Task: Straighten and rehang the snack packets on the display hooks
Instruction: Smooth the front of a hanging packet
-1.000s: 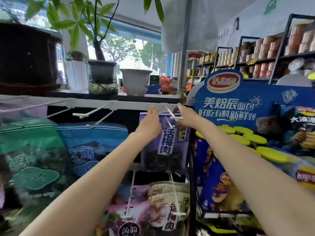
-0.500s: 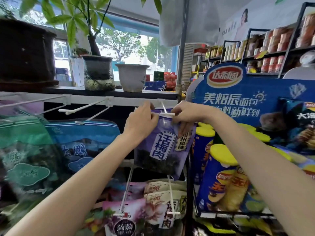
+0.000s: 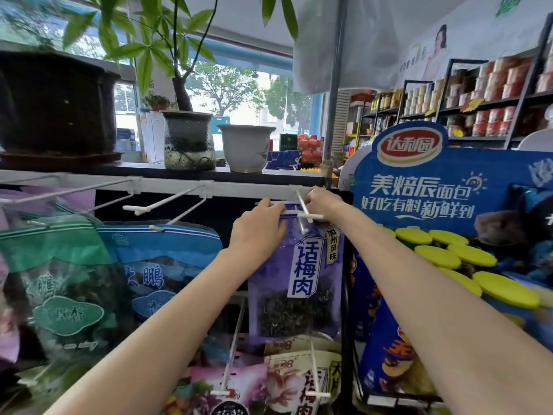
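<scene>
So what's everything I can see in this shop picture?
purple snack packet: one, purple, top edge at the right white hook
blue packet: one, left of it
green packet: one, far left
empty hook: one, white, above the blue packet
yellow-lidded crisp tubes: several, right rack
plant pots: three, ledge above
left hand: grips the packet's top
right hand: pinches the top by the hook

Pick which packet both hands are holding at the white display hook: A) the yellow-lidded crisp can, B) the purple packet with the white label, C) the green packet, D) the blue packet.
B: the left hand and right hand grip the top of the purple packet at the white hook.
</scene>
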`<state>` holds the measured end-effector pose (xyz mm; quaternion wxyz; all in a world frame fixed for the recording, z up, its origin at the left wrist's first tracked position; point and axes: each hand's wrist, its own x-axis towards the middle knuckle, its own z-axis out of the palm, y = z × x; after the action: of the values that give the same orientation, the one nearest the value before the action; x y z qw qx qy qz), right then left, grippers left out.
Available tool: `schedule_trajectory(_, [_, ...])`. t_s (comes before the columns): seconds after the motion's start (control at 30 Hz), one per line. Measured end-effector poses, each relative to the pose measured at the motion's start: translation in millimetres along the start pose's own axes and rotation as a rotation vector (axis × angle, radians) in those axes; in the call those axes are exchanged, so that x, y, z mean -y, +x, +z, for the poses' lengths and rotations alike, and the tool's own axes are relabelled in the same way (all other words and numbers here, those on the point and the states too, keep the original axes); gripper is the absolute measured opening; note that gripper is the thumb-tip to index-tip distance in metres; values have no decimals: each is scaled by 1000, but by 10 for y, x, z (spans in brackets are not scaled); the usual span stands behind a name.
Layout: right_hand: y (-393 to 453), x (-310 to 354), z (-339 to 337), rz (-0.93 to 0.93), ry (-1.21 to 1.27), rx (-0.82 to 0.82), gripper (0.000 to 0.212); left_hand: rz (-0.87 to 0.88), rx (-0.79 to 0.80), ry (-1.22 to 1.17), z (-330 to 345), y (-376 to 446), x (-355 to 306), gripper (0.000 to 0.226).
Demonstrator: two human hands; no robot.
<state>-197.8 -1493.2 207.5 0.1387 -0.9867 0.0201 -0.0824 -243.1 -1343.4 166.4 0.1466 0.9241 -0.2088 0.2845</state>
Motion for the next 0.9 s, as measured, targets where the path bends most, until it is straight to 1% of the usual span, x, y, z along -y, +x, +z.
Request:
schedule_trajectory(0.07, [-6,-4,-18,0,-3,1,26,2,-1,-5,14,-3,11,30])
schedule_trajectory(0.27, [-156,-3,-49,-59,87,-128,25,-14,-26,-34,42,-43,6,30])
schedule_trajectory(0.43, [-470,12,-155,-123,133,-130,24,-10,-47,-20,-27,-169,-35,31])
schedule_trajectory(0.53, [-634,41,-212,-108,149,-127,25,15,-60,-52,-80,-239,-50,31])
schedule_trajectory(0.7, [-848,86,-258,-69,251,-125,30,28,-70,-82,-157,-329,-48,30])
schedule_trajectory(0.83, [-1059,132,-278,-54,254,-146,24,54,-91,-109,-235,-465,-83,33])
schedule_trajectory(0.9, [-1197,143,-264,-36,372,-183,22,77,-119,-133,-279,-562,-93,39])
